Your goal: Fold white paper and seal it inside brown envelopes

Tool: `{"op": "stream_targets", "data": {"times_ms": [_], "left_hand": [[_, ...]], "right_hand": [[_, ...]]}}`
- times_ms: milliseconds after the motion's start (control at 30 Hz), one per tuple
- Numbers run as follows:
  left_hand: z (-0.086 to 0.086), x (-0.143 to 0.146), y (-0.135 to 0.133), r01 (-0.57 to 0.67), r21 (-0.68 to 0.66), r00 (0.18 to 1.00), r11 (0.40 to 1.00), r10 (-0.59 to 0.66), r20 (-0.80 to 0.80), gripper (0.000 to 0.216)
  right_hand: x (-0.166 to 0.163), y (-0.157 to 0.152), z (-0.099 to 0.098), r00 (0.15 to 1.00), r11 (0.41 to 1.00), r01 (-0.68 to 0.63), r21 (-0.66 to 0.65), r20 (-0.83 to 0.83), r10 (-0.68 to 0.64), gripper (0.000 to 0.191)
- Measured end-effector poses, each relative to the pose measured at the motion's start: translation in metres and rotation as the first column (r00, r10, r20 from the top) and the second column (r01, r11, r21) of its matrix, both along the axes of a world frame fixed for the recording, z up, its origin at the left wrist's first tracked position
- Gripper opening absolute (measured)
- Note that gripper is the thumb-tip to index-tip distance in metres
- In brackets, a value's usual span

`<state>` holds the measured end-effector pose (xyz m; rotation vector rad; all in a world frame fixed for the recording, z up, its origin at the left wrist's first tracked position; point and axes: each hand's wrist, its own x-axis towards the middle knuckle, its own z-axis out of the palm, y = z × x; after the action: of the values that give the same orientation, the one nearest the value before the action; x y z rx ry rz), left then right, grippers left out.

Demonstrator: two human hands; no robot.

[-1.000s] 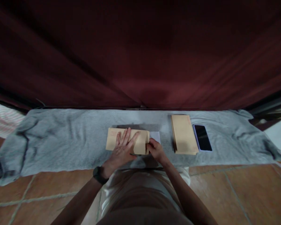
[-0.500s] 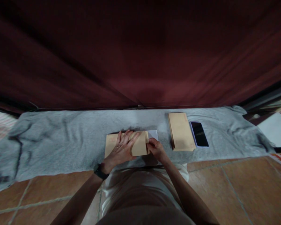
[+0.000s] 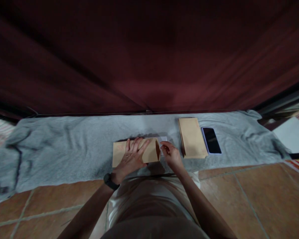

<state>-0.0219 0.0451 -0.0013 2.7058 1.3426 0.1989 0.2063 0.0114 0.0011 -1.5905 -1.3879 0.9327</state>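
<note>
A brown paper envelope (image 3: 119, 154) lies lengthwise on the grey cloth, its right end gaping. My left hand (image 3: 133, 157), a dark watch on its wrist, rests across the envelope's middle with fingers spread flat on the paper. Just right of the gaping end is my right hand (image 3: 172, 156), apart from the paper, its fingers loosely bent and separated, with nothing visible in them. A white sheet of paper (image 3: 163, 138) shows partly behind the envelope and my right fingers; the rest of it is hidden.
To the right sits a stack of brown envelopes (image 3: 193, 137), with a phone (image 3: 211, 140) in a pale purple case beside it. Grey cloth (image 3: 64, 149) covers the narrow surface, a dark red curtain (image 3: 149, 73) hangs behind, and a white panel (image 3: 292, 136) stands far right.
My right hand has let go of the envelope's right end and moved slightly right. That end now gapes wider. My left hand stays on the envelope.
</note>
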Motion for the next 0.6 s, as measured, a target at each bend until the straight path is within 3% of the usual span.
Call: {"op": "stream_targets", "data": {"times_ms": [100, 233, 433, 500, 600], "left_hand": [[-0.002, 0.001, 0.001, 0.002, -0.007, 1.000, 1.000, -0.002, 0.022, 0.121], [-0.003, 0.001, 0.001, 0.021, -0.017, 0.999, 1.000, -0.020, 0.040, 0.122], [-0.006, 0.002, -0.003, 0.137, -0.032, 0.989, 0.990, -0.135, 0.061, 0.119], [-0.007, 0.002, -0.004, 0.172, -0.049, 0.983, 0.984, -0.168, 0.077, 0.117], [-0.005, 0.003, -0.006, 0.221, -0.068, 0.973, 0.973, -0.215, 0.086, 0.110]], "right_hand": [[-0.005, 0.001, -0.005, 0.982, 0.997, -0.046, -0.057, -0.184, 0.035, 0.029], [-0.009, 0.003, -0.014, 0.967, 0.984, -0.037, -0.174, -0.255, -0.009, 0.028], [-0.008, 0.008, -0.006, 0.788, 0.897, -0.377, -0.232, -0.589, 0.179, 0.025], [-0.011, 0.008, -0.004, 0.823, 0.904, -0.359, -0.233, -0.536, 0.189, 0.029], [-0.018, 0.008, -0.004, 0.925, 0.940, -0.270, -0.206, -0.327, 0.194, 0.031]]}}
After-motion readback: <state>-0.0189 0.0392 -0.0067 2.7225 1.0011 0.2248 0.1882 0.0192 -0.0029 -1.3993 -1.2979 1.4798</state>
